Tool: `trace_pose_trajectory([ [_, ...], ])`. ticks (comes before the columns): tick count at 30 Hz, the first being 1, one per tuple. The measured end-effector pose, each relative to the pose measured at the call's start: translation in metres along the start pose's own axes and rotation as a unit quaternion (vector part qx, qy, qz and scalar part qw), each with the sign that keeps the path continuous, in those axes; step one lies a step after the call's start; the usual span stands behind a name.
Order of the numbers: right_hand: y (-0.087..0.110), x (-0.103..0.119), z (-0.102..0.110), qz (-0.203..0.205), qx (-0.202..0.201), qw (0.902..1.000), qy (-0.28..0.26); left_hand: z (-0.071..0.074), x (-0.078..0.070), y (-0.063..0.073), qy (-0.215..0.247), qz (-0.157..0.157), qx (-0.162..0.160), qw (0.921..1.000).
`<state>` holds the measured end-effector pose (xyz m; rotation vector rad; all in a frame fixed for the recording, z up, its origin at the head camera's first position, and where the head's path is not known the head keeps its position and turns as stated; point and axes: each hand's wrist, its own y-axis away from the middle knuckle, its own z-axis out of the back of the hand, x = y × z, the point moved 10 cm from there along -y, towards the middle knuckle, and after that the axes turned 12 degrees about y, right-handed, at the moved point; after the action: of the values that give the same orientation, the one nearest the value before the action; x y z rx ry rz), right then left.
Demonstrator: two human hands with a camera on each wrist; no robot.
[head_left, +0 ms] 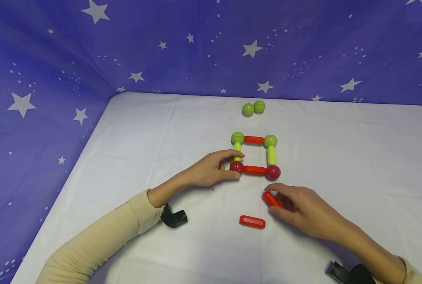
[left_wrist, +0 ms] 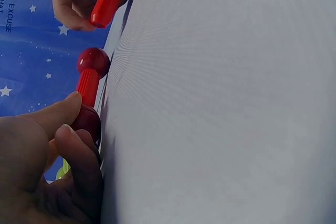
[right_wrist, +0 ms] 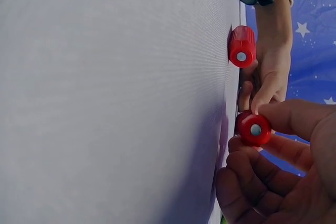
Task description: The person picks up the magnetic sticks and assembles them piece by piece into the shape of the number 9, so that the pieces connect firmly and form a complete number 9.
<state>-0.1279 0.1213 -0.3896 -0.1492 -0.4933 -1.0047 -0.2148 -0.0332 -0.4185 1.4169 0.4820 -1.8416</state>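
A square frame lies on the white table, made of two green balls (head_left: 270,141), two dark red balls (head_left: 273,172), red rods (head_left: 254,170) and yellow-green rods (head_left: 271,155). My left hand (head_left: 211,167) grips the near left dark red ball (left_wrist: 88,121) at the frame's corner, thumb and fingers around it. Just in front of the near right corner, my right hand (head_left: 299,209) pinches a loose red rod (head_left: 271,199) between thumb and fingers. In the right wrist view this rod shows a round silver end. Another red rod (head_left: 252,221) lies to the left of my right hand.
Two green balls (head_left: 248,109) sit side by side behind the frame, near the table's back edge. Star-patterned purple cloth (head_left: 211,47) hangs behind and to the left. Each wrist wears a black camera mount (head_left: 174,217).
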Motion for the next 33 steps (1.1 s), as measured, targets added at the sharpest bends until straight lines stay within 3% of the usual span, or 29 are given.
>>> trace_pose_trajectory([
  [8, 0.002, 0.003, 0.003, 0.040, -0.020, 0.9990, -0.002, 0.000, 0.000, 0.001, 0.004, 0.000, 0.000, 1.0000],
  [20, 0.001, -0.005, -0.001, -0.013, 0.002, 0.9999, -0.011, 0.000, -0.002, 0.001, 0.005, 0.000, 0.003, 1.0000],
  [33, 0.000, -0.010, 0.008, -0.029, -0.037, 0.9989, -0.006, 0.000, -0.002, 0.000, 0.005, -0.013, 0.007, 0.9999],
])
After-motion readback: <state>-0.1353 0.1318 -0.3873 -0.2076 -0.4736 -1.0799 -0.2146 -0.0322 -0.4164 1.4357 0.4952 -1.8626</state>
